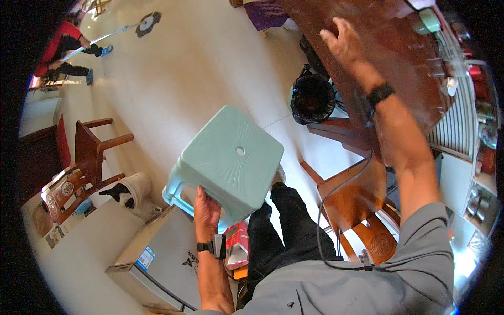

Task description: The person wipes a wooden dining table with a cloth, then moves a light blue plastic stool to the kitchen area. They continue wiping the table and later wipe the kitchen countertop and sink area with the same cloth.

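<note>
A pale green plastic stool [220, 161] is held up before me, its square seat with a small round centre hole facing the camera. My left hand [206, 214] grips it at the near left side, thumb against the seat edge; the other fingers are hidden behind the side panel. To the upper right, my right hand [344, 41] is stretched out over a dark reddish-brown tabletop [393, 51]. Its fingers are apart with nothing in them. Whether it touches the surface I cannot tell.
A bin with a black liner [314, 98] stands beside the table. One wooden chair [354, 197] is close at my right, another [92, 151] at left near a white bucket [138, 187]. A fridge [157, 252] is lower left. At far left, a person [65, 47] holds a mop [147, 24].
</note>
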A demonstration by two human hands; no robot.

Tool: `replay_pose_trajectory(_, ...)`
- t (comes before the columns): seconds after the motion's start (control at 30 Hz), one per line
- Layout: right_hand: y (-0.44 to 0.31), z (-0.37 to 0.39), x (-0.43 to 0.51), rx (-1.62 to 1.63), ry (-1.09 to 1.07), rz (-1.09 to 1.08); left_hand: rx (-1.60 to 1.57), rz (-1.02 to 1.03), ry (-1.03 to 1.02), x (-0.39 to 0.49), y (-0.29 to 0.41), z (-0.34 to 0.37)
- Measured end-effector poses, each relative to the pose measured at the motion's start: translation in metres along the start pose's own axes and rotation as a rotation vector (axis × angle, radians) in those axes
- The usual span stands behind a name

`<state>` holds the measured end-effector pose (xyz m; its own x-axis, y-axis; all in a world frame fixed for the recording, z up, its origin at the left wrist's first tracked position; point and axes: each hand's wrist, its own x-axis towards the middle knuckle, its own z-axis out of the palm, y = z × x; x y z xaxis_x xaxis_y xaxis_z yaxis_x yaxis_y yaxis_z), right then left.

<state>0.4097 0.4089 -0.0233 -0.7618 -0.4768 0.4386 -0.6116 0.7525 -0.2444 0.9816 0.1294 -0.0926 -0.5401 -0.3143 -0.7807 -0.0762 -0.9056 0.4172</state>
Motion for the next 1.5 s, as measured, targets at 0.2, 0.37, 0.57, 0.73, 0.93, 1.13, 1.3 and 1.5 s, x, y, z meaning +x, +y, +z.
replay_pose_trajectory(0.2,-0.145,-0.051,-0.221,0.375,-0.368,0.089,0.002,-0.081,-0.112,-0.056,-0.010,-0.029)
replay_pose_trajectory(0.37,-0.203,-0.062,-0.400,0.412,-0.835,0.649,0.106,-0.154,-0.101,-0.110,-0.018,-0.057)
replay_pose_trajectory(0.57,-0.181,-0.055,-0.513,0.502,-0.932,0.942,0.224,-0.108,-0.157,-0.172,-0.039,-0.066)
replay_pose_trajectory(0.73,-0.167,-0.054,-0.538,0.519,-1.052,0.752,0.357,-0.157,-0.059,-0.213,-0.070,-0.059)
replay_pose_trajectory(0.93,-0.146,-0.086,-0.531,0.477,-1.125,0.622,0.472,-0.110,-0.003,-0.260,-0.117,-0.052)
replay_pose_trajectory(1.13,-0.125,-0.108,-0.559,0.638,-1.121,0.527,0.443,-0.069,-0.039,-0.293,-0.136,-0.056)
replay_pose_trajectory(1.3,-0.141,-0.118,-0.614,1.086,-1.077,1.089,0.482,-0.048,-0.055,-0.307,-0.147,-0.080)
replay_pose_trajectory(1.5,-0.187,-0.154,-0.661,1.500,-1.035,1.415,0.496,-0.051,-0.060,-0.327,-0.168,-0.102)
